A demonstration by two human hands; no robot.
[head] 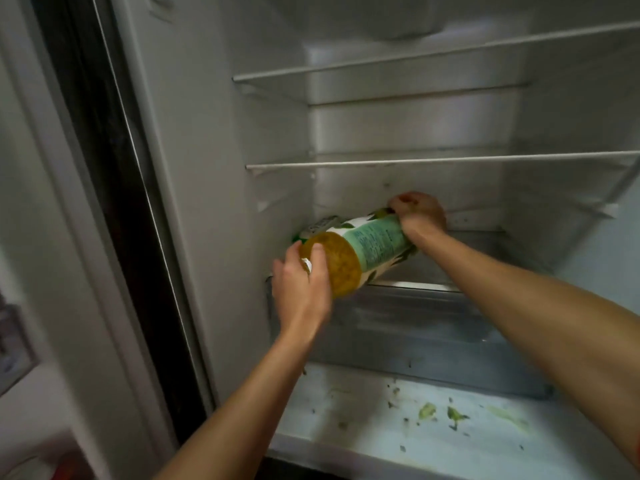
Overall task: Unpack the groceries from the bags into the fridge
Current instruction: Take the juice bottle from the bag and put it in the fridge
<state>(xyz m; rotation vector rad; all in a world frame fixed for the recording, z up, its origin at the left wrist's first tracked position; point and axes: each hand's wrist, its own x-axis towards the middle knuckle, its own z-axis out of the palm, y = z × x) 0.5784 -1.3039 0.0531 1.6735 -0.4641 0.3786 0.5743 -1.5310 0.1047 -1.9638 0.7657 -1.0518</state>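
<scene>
Bottle (367,247) sideways between left hand (300,284), right hand (421,213)

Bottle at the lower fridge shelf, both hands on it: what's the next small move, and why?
Probably push the bottle further in and lay it down on the lower shelf. It lies tilted on its side, its base out past the shelf's front edge in the left hand, while the right hand grips the neck end deeper inside.

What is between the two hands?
A bottle lies tilted on its side between them, as the head view shows. The left hand holds its yellow bottom, and the right hand grips its far end.
</scene>
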